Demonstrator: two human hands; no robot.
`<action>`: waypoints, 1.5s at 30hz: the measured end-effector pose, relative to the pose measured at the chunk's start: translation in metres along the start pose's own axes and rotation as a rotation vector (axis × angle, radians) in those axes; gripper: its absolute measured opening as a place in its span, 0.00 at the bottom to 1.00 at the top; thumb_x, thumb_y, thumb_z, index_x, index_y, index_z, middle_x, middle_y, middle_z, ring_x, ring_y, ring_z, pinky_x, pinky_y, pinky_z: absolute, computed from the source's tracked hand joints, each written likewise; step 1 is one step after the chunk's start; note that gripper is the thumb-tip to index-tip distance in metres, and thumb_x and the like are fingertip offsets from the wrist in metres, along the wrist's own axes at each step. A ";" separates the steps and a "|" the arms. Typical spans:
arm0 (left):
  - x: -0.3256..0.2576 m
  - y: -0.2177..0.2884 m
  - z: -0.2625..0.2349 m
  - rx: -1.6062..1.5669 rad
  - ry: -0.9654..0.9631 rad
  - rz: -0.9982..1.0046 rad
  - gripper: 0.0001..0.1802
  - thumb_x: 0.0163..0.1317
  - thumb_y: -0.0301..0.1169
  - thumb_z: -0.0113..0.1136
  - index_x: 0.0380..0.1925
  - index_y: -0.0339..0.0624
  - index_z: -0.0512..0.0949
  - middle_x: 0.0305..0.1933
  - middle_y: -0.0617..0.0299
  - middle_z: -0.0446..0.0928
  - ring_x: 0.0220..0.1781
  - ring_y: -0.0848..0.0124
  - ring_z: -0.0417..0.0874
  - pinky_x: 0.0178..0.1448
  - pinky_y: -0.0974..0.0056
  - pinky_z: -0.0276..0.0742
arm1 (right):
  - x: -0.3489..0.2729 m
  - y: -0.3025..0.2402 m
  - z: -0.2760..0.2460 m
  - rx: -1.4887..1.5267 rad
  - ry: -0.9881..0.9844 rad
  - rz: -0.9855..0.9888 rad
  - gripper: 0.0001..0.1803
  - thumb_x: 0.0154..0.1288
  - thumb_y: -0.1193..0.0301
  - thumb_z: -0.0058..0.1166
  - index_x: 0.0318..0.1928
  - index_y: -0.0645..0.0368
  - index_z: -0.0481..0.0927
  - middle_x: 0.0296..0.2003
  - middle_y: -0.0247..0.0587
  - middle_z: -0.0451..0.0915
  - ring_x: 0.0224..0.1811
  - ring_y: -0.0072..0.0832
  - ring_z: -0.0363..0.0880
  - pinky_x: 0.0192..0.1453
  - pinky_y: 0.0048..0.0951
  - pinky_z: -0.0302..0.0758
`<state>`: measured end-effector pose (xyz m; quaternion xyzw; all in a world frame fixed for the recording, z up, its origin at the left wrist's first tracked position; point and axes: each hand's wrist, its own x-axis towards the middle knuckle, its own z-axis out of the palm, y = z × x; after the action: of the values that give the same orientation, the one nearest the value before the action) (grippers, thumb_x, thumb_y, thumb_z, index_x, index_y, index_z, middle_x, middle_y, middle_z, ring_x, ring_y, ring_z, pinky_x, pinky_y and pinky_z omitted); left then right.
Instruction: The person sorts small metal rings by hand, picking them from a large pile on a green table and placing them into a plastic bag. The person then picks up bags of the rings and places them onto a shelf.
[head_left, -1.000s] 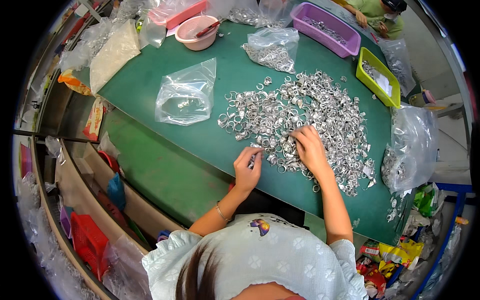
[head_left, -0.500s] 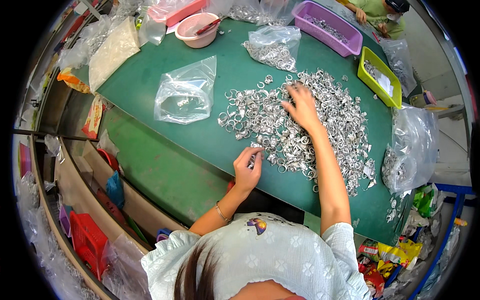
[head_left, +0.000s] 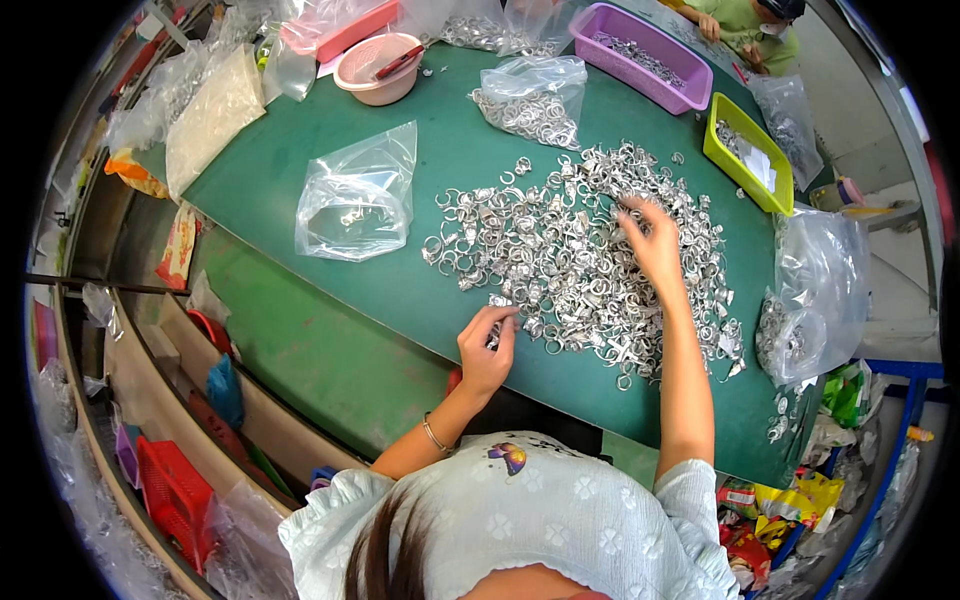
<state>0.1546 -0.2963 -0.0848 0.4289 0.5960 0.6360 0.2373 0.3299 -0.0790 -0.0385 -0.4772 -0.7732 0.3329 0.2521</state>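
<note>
A wide heap of silver-coloured metal rings lies loose on the green tabletop. My left hand rests at the table's near edge, fingers curled around several silver rings. Over the right half of the heap is my right hand, its fingertips bent down among the rings. A gap shows between its thumb and forefinger, and I see nothing held there. Left of the heap lies a clear plastic bag with its mouth open; a few small pieces show in it.
Behind the heap sit a bag of rings, a purple basket and a lime-green basket. A pink bowl holds a red-handled tool. Another bag of rings lies at the right edge. A co-worker sits at the far right.
My right hand has moved right and slightly nearer across the heap. My left hand stays curled at the table edge. The whole view has shifted slightly.
</note>
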 end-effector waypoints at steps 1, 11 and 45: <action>0.000 0.001 0.000 0.004 0.003 -0.014 0.07 0.55 0.15 0.51 0.33 0.31 0.77 0.27 0.56 0.75 0.27 0.71 0.78 0.32 0.70 0.72 | 0.016 0.004 0.002 -0.246 0.155 -0.070 0.26 0.55 0.65 0.60 0.54 0.60 0.72 0.56 0.49 0.70 0.59 0.44 0.67 0.61 0.40 0.64; 0.001 0.001 -0.001 0.035 0.020 -0.016 0.07 0.55 0.15 0.51 0.33 0.31 0.76 0.27 0.56 0.76 0.27 0.70 0.78 0.34 0.69 0.73 | 0.020 0.020 0.022 -0.492 0.273 -0.260 0.15 0.52 0.79 0.53 0.43 0.61 0.76 0.46 0.50 0.72 0.48 0.47 0.71 0.51 0.42 0.71; 0.000 0.003 0.003 0.115 -0.002 0.009 0.07 0.54 0.14 0.52 0.32 0.32 0.76 0.27 0.56 0.75 0.28 0.69 0.78 0.35 0.69 0.72 | 0.058 0.043 -0.006 -0.339 0.365 -0.206 0.25 0.51 0.73 0.58 0.52 0.57 0.73 0.54 0.45 0.71 0.57 0.44 0.65 0.60 0.40 0.63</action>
<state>0.1575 -0.2951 -0.0817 0.4451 0.6293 0.6014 0.2100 0.3345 -0.0107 -0.0630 -0.4836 -0.8041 0.0799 0.3364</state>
